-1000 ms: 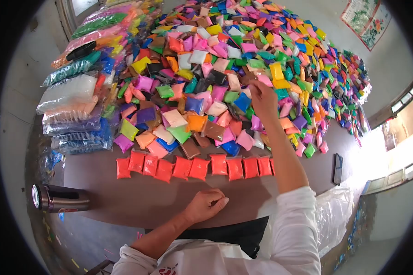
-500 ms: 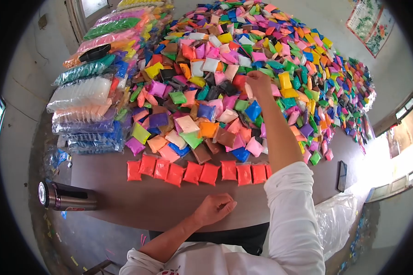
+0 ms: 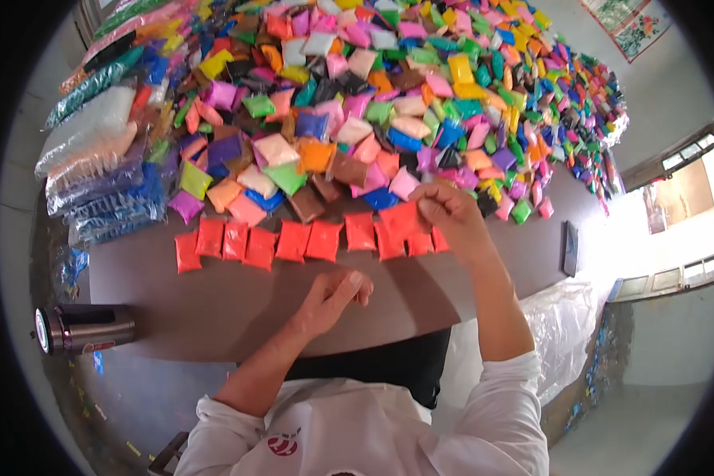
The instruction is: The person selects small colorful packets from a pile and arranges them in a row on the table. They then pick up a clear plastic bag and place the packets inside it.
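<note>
Brown tabletop (image 3: pixel 182 297), half swamped by a giant heap of coloured packets (image 3: pixel 315 125), and the right hand (image 3: pixel 452 222) has just come down out of it, so looks like another red got picked. Big bagged stack (image 3: pixel 87 135) at left, then the row of red packets (image 3: pixel 259 248) up front. Flask (image 3: pixel 95 329) sits by the left edge. Left hand (image 3: pixel 333 297) is loosely curled, nothing visible in it. Phone (image 3: pixel 570 248) off right, not in the way. Held red packet (image 3: pixel 401 221): pinched in the right fingertips, hiding part of the row.

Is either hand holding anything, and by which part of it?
The right hand pinches a red packet by its right end; the left hand holds nothing visible.
</note>
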`<state>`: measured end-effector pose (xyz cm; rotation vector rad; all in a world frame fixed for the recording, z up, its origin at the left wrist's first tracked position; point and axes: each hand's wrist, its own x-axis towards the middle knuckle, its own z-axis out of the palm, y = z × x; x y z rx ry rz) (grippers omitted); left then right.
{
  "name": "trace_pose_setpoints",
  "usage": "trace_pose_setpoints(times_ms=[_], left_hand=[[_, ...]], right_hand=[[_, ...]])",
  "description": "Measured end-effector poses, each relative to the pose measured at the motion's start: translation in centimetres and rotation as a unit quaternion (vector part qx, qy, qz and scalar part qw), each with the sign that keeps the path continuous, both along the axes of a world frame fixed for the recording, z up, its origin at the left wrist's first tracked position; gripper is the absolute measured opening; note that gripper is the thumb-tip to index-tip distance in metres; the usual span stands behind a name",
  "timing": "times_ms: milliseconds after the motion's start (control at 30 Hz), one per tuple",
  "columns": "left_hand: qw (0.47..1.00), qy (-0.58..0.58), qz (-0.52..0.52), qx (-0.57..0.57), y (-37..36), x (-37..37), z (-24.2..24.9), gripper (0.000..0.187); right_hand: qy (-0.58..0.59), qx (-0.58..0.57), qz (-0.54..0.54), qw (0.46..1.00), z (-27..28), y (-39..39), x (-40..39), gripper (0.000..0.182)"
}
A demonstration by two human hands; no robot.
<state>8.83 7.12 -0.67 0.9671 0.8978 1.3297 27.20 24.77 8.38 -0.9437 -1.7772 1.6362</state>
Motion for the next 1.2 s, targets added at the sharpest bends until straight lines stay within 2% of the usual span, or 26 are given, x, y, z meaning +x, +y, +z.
trace_pose_setpoints(times_ms=[67,167,200,300,400,500,567,700,800,900,1000,1067,1167,1200], left_hand=[[0.999,0.018,-0.010,0.035,0.1,0.2,-0.2,0.038],[0.972,0.226,-0.058,-0.019,-0.3,-0.5,0.6,0.036],[0.973,0.224,-0.050,-0.005,-0.5,-0.5,0.6,0.036],[0.976,0.213,-0.022,0.034,-0.1,0.1,0.6,0.034],[0.977,0.211,-0.010,0.032,-0.3,0.4,0.2,0.031],[0.974,0.223,-0.039,0.005,-0.4,-0.1,-0.4,0.029],[0.975,0.215,-0.059,-0.012,-0.3,-0.5,0.1,0.029],[0.983,0.175,-0.047,0.031,-0.3,-0.1,0.9,0.031],[0.975,0.203,-0.047,0.079,0.0,0.4,0.3,0.035],[0.965,0.248,-0.067,0.048,-0.4,0.0,0.3,0.037],[0.963,0.261,-0.071,-0.018,-0.6,-0.2,0.1,0.036],[0.949,0.303,-0.083,-0.028,-0.5,-0.1,0.0,0.035],[0.937,0.339,-0.023,0.079,-0.4,1.3,0.5,0.031],[0.920,0.375,-0.035,0.111,-0.3,1.3,0.1,0.030]], right_hand=[[-0.003,0.004,0.021,1.000,-1.9,-3.4,0.3,0.016],[-0.077,0.140,0.005,0.987,-3.1,-7.4,-0.4,0.014],[-0.107,0.136,-0.009,0.985,-3.3,-8.1,-0.5,0.013],[-0.078,0.120,-0.037,0.989,-4.6,-8.6,-0.2,0.016],[0.074,-0.012,-0.082,0.994,-5.3,-8.8,-0.4,0.023],[0.210,-0.187,-0.073,0.957,-4.3,-9.6,-0.3,0.031],[0.206,-0.173,-0.091,0.959,-6.0,-10.4,-0.5,0.033],[0.188,-0.158,-0.089,0.965,-7.7,-11.1,-0.1,0.035],[0.041,0.005,-0.003,0.999,-6.7,-10.5,1.1,0.036],[0.042,-0.051,-0.011,0.998,-5.1,-10.9,0.7,0.037],[0.259,-0.179,-0.068,0.947,-4.6,-12.5,-0.4,0.039],[0.220,-0.173,-0.086,0.956,-5.6,-13.9,-0.4,0.041],[0.187,-0.126,-0.082,0.971,-7.4,-14.0,0.6,0.046],[0.177,-0.110,-0.082,0.975,-7.4,-13.8,1.1,0.045]])
